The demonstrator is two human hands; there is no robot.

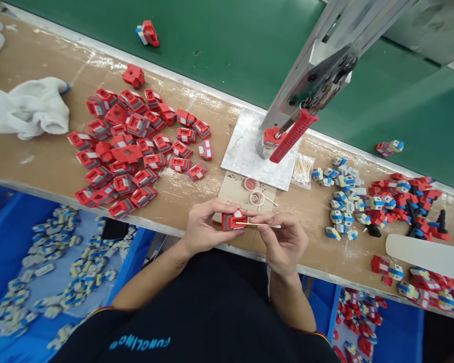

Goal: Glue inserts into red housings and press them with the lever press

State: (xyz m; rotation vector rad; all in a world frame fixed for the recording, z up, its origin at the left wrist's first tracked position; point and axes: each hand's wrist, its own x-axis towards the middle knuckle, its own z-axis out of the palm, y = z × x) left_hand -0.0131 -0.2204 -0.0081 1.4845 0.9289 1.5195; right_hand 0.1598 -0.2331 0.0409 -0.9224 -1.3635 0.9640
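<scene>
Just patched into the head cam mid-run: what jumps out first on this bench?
The big heap of red parts on the bench's left. At centre, the left hand holds one red part while the right hand puts a thin stick to it. Behind them stands a press with a red handle.

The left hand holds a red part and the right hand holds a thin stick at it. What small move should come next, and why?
Probably draw the stick along the red part where its tip touches. The left hand pinches the part steady and the right hand holds the stick level against it. The two small round dishes sit just behind the hands, so a dip there seems to come between parts.
</scene>
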